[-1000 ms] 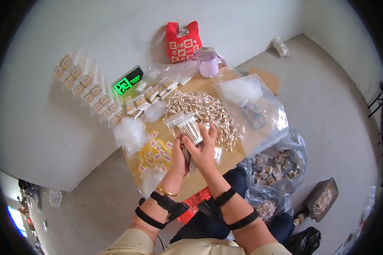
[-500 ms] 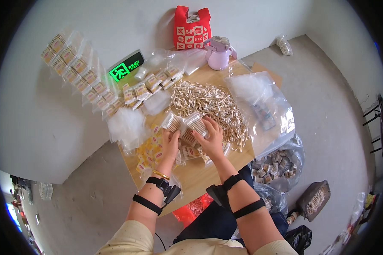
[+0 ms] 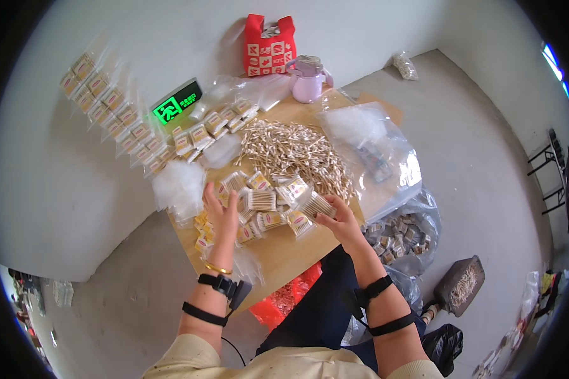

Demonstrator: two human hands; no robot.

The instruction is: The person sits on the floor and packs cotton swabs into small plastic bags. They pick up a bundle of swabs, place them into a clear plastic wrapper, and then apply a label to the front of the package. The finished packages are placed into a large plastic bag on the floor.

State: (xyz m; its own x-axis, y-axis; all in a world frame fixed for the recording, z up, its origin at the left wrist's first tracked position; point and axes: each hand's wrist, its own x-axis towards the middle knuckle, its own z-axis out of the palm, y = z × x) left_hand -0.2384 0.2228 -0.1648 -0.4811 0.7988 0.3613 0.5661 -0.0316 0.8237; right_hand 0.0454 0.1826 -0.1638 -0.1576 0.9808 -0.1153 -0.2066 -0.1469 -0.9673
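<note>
Small clear packets of cotton swabs (image 3: pixel 261 201) lie in a loose heap on the wooden table, some showing a yellow and white label. At the left side of the heap, my left hand (image 3: pixel 221 215) is open, fingers and thumb apart, with nothing in it. My right hand (image 3: pixel 342 222) pinches one packet of cotton swabs (image 3: pixel 317 204) between thumb and fingers at the heap's right side. Just beyond the packets spreads a big pile of loose cotton swabs (image 3: pixel 294 151). Yellow label cards (image 3: pixel 203 230) lie beside my left wrist, partly hidden by it.
Filled packets (image 3: pixel 199 136) stand in rows at the back left, near a lit green sign (image 3: pixel 176 103). A lilac jug (image 3: pixel 308 85) and a red bag (image 3: pixel 269 47) are at the back. Clear plastic bags (image 3: pixel 379 148) cover the table's right side; a dustpan (image 3: pixel 459 287) is on the floor.
My hands have moved apart. The left has let go of its packets and opened; the right has shifted right with a packet. More packets now lie spread between them.
</note>
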